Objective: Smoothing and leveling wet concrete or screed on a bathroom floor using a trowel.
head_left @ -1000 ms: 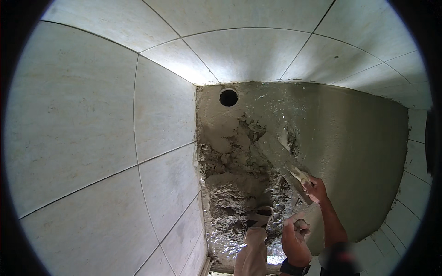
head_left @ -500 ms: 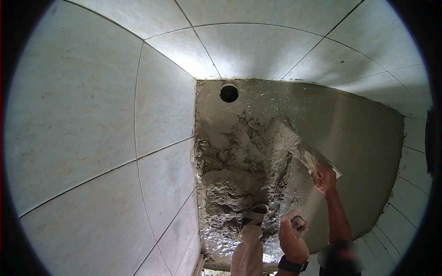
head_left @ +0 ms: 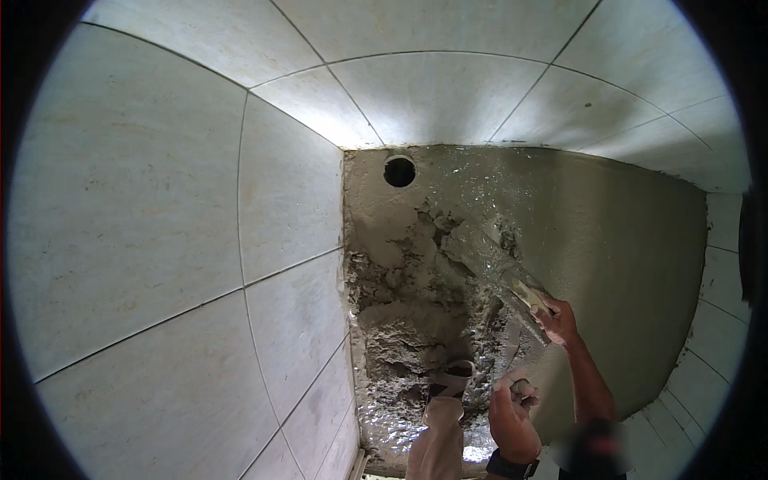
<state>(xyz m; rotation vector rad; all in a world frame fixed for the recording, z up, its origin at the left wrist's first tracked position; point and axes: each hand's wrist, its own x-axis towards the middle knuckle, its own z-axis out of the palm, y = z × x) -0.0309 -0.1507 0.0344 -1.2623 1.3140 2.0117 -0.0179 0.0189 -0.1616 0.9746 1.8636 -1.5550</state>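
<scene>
My right hand (head_left: 560, 324) is wrapped round the pale handle of a plastering trowel (head_left: 512, 272). The long flat blade is smeared with grey mortar and lies tilted on the wet mortar floor (head_left: 624, 272), along the border between the rough part and the smooth part. Closer to me, my left hand (head_left: 514, 416) hovers with its fingers curled in, dirty with mortar. Whether anything sits inside those fingers I cannot make out. A black band (head_left: 510, 464) circles the left wrist.
Rough, lumpy mortar (head_left: 392, 336) covers the left of the floor. A round drain hole (head_left: 400, 171) opens near the far left corner. Tiled walls (head_left: 296, 184) rise at left, back and right. A leg in pale trousers (head_left: 436, 440) ends in an open shoe (head_left: 454, 374) on the rough mortar.
The trowel has turned and shifted slightly left and nearer, its blade now lower across the rough edge. My left hand stays curled. The whole view has shifted a little.
</scene>
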